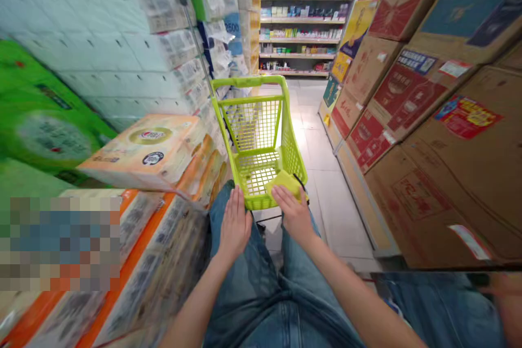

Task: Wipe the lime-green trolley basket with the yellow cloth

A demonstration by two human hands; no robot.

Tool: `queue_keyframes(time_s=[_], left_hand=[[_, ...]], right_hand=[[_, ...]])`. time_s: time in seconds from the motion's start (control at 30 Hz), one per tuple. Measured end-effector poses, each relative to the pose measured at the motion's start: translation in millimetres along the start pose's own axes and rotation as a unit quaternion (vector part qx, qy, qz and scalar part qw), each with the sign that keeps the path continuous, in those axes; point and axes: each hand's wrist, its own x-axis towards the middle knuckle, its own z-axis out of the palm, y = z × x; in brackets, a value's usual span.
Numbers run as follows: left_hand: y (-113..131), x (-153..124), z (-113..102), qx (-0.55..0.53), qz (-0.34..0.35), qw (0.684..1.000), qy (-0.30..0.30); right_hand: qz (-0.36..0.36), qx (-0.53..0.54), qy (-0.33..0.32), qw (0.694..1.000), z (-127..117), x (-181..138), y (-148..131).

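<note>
A yellow-green shopping basket (294, 141) with mesh sides stands in front of my knees. My left hand (236, 223) lies with its fingers stretched out at the basket's near left corner, over my left knee; nothing shows in it. At the near right corner, my right hand (294, 211) is on a folded yellow cloth-like piece (284, 179), its fingers laid over the piece and the thumb side towards the rim. A dark cord or strap (300, 180) shows beside it. The basket's floor shows no goods.
Packs of tissue paper (147, 144) are stacked close on my left. Cardboard cartons (444, 174) line the right side on a low shelf. A tiled aisle (322, 166) leads to shelves of small boxed goods (302, 22). Another person's denim-clad leg (444, 310) shows at the lower right.
</note>
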Motion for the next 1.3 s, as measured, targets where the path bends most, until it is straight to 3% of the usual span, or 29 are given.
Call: queue_keyframes(time_s=[0.13, 0.23, 0.4, 0.67, 1.0, 1.3], left_hand=[[1.7, 0.9, 0.9, -0.01, -0.002, 1.0, 0.011], [4.0, 1.9, -0.4, -0.013, -0.005, 1.0, 0.013], [9.2, 6.1, -1.7, 0.017, -0.003, 1.0, 0.007], [13.7, 27.5, 9.2, 0.032, -0.014, 0.999, 0.019], [7.8, 82.6, 43.1, 0.06, 0.016, 0.998, -0.006], [-4.7, 158.5, 83.8, 0.06, 0.006, 0.998, -0.034]], right_hand=[[-0.004, -0.012, -0.008, 1.0, -26.0, 3.7, 60.3], [-0.056, -0.007, -0.046, 0.997, -37.6, 11.3, 84.7], [-0.085, -0.002, -0.053, 0.995, -36.4, 20.8, 96.8], [-0.084, 0.048, -0.01, 0.995, -20.1, 33.4, 111.1], [-0.052, 0.051, 0.02, 0.997, -1.3, 67.8, 161.1], [-0.012, 0.034, 0.046, 0.998, 14.6, 109.2, 201.5]])
